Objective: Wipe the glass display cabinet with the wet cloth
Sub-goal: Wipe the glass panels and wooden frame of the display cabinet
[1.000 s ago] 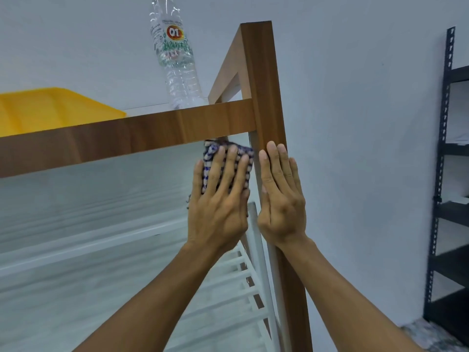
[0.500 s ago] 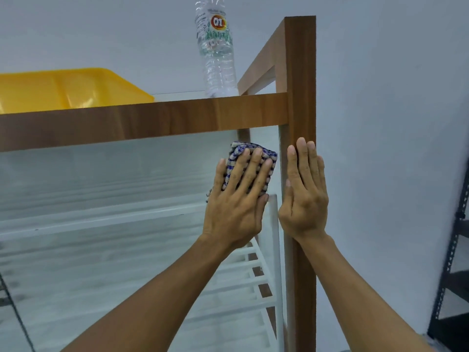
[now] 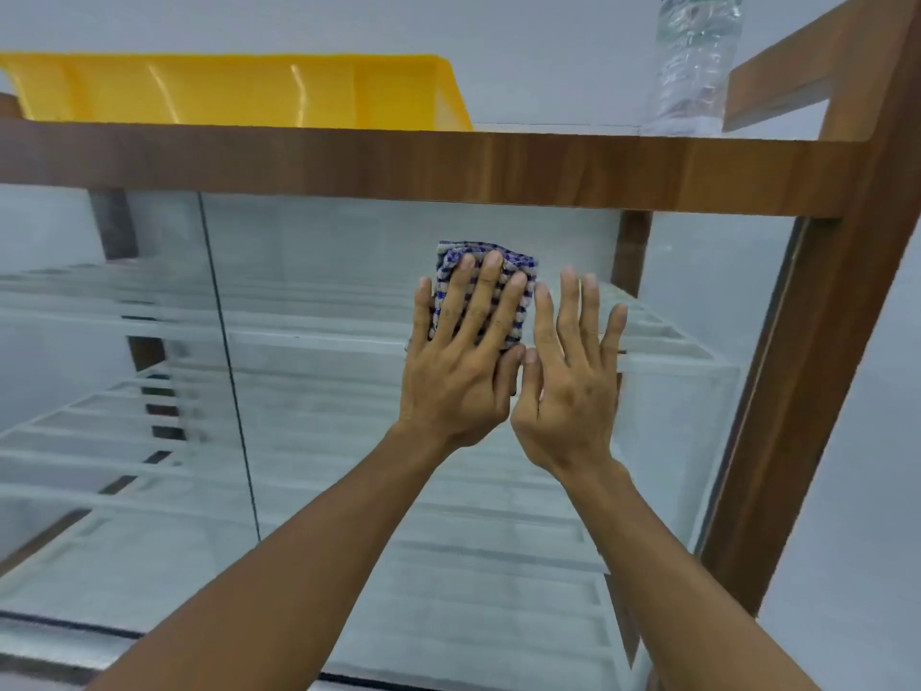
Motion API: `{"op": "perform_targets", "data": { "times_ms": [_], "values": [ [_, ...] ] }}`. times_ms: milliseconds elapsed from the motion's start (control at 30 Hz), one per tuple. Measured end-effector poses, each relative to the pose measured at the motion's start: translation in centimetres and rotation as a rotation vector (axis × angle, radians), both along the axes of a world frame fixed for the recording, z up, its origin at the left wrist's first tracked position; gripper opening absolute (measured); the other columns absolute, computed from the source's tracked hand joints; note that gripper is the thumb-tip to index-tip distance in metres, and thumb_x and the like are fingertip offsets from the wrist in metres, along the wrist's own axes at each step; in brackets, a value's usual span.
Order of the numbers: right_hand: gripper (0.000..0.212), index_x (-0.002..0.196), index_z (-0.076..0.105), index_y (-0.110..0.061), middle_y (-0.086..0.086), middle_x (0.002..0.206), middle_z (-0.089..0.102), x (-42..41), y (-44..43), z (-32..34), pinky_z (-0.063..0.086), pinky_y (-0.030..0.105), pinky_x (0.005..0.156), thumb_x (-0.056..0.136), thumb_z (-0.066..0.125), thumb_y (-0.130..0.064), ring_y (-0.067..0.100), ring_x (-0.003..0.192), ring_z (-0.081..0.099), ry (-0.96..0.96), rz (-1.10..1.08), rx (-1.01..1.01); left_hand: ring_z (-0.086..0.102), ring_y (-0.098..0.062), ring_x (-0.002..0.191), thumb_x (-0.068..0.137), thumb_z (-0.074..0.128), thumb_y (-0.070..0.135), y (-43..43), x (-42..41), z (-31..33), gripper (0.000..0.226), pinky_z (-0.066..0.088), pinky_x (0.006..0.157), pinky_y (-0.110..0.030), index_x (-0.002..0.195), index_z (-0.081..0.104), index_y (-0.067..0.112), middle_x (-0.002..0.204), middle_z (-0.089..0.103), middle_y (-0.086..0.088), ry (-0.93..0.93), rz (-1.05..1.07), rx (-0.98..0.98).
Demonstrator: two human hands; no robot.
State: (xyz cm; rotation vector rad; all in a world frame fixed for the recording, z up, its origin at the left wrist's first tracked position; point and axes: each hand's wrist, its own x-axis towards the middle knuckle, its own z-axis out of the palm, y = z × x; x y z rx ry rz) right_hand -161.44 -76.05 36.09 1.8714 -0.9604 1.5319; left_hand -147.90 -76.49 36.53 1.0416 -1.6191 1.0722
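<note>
The glass display cabinet (image 3: 349,441) has a brown wooden frame (image 3: 448,164) and white slatted shelves behind its front pane. My left hand (image 3: 461,356) lies flat with spread fingers on a folded blue-and-white checked cloth (image 3: 486,259), pressing it against the glass below the top rail. My right hand (image 3: 568,386) is flat on the glass just to the right, fingers apart, holding nothing, its thumb touching my left hand. Most of the cloth is hidden under my left fingers.
A yellow plastic tray (image 3: 239,89) and a clear plastic water bottle (image 3: 692,67) stand on the cabinet's top. A vertical seam (image 3: 229,351) divides the glass panes at left. The wooden right post (image 3: 817,391) stands near a pale wall.
Both hands and the cloth have slid left along the glass, away from the right post. My right hand has come off the post and now rests on the pane.
</note>
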Motion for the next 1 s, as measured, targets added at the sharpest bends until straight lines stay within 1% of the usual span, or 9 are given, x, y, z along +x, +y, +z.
{"op": "perform_targets", "data": {
  "times_ms": [133, 233, 333, 433, 533, 700, 733, 867, 1000],
  "values": [
    [0.056, 0.157, 0.035, -0.007, 0.018, 0.167, 0.022, 5.2, -0.1, -0.1, 0.000, 0.059, 0.126, 0.103, 0.036, -0.020, 0.036, 0.157, 0.013, 0.087, -0.025, -0.011, 0.009, -0.031, 0.158, 0.109, 0.030, 0.040, 0.4, 5.4, -0.6, 0.060, 0.011, 0.127, -0.060, 0.160, 0.027, 0.009, 0.168, 0.023, -0.017, 0.064, 0.041, 0.015],
    [0.057, 0.157, 0.035, -0.008, 0.018, 0.167, 0.018, 9.0, 0.0, 0.3, -0.004, 0.061, 0.125, 0.102, 0.037, -0.022, 0.037, 0.157, 0.011, 0.081, -0.045, -0.026, 0.010, -0.031, 0.158, 0.107, 0.036, 0.038, 0.7, 9.4, -0.5, 0.060, 0.011, 0.127, -0.060, 0.159, 0.031, 0.008, 0.168, 0.023, -0.017, 0.065, 0.051, 0.009],
    [0.063, 0.157, 0.036, -0.010, 0.019, 0.167, 0.019, 12.9, 0.0, 0.9, -0.005, 0.062, 0.125, 0.096, 0.048, -0.018, 0.037, 0.157, 0.011, 0.110, -0.038, -0.057, 0.013, -0.035, 0.158, 0.107, 0.038, 0.036, 1.0, 14.0, 0.9, 0.061, 0.010, 0.127, -0.060, 0.159, 0.030, 0.007, 0.168, 0.024, -0.018, 0.061, 0.054, -0.014],
    [0.068, 0.158, 0.035, -0.011, 0.020, 0.167, 0.017, 15.7, -0.2, 0.9, -0.005, 0.065, 0.123, 0.093, 0.051, -0.019, 0.039, 0.157, 0.010, 0.052, -0.072, -0.056, 0.016, -0.039, 0.157, 0.107, 0.038, 0.035, 0.9, 19.3, 1.6, 0.062, 0.012, 0.127, -0.060, 0.159, 0.026, 0.005, 0.167, 0.023, -0.021, 0.190, 0.078, -0.052],
    [0.066, 0.157, 0.035, -0.010, 0.022, 0.166, 0.021, 17.0, -0.4, 0.1, -0.003, 0.066, 0.123, 0.094, 0.052, -0.021, 0.039, 0.156, 0.013, 0.030, -0.087, -0.065, 0.010, -0.035, 0.158, 0.107, 0.035, 0.035, 1.0, 23.2, -0.4, 0.062, 0.012, 0.127, -0.059, 0.160, 0.024, 0.003, 0.167, 0.023, -0.024, 0.272, 0.095, -0.060],
    [0.065, 0.156, 0.037, -0.011, 0.022, 0.164, 0.026, 17.1, -0.6, -0.5, 0.001, 0.066, 0.123, 0.095, 0.055, -0.020, 0.041, 0.154, 0.019, 0.055, -0.107, -0.086, 0.009, -0.043, 0.157, 0.108, 0.034, 0.033, 1.5, 22.7, -5.3, 0.063, 0.012, 0.126, -0.064, 0.160, 0.020, -0.002, 0.168, 0.017, -0.026, 0.545, 0.080, -0.007],
    [0.064, 0.156, 0.036, -0.010, 0.022, 0.164, 0.025, 17.0, -0.5, -0.5, 0.001, 0.066, 0.123, 0.095, 0.054, -0.020, 0.041, 0.154, 0.018, 0.055, -0.106, -0.085, 0.008, -0.044, 0.157, 0.108, 0.034, 0.033, 1.6, 21.9, -5.3, 0.064, 0.012, 0.126, -0.064, 0.160, 0.019, -0.002, 0.168, 0.015, -0.027, 0.535, 0.074, 0.004],
    [0.058, 0.156, 0.036, -0.010, 0.021, 0.165, 0.023, 16.7, -0.3, -0.4, 0.001, 0.064, 0.124, 0.100, 0.047, -0.022, 0.036, 0.155, 0.014, 0.077, -0.098, -0.079, 0.007, -0.032, 0.158, 0.108, 0.039, 0.035, 1.2, 19.3, -2.8, 0.061, 0.012, 0.127, -0.059, 0.159, 0.025, 0.005, 0.167, 0.018, -0.018, 0.121, 0.006, -0.008],
    [0.055, 0.155, 0.038, -0.010, 0.020, 0.164, 0.026, 15.1, -0.3, -0.6, 0.005, 0.060, 0.126, 0.102, 0.045, -0.019, 0.034, 0.156, 0.016, 0.088, -0.078, -0.074, 0.009, -0.034, 0.158, 0.107, 0.041, 0.032, 1.1, 16.1, -1.9, 0.060, 0.010, 0.128, -0.056, 0.160, 0.026, 0.007, 0.168, 0.017, -0.017, 0.233, -0.012, 0.001]
  ]
}}
